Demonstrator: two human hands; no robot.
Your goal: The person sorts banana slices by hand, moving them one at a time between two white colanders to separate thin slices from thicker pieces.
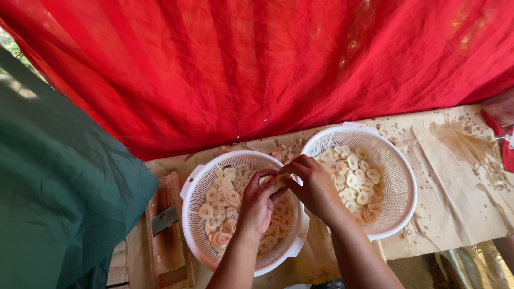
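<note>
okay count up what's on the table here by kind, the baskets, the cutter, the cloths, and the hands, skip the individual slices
White colander baskets: 2, left and right, both holding pale slices
Wooden slicer board with blade: 1
Cloths: 2, red and green
Hands: 2, left and right, pinching slices together
Total: 7

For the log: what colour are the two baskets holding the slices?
Both baskets are white perforated plastic, seen clearly in the head view.
</note>
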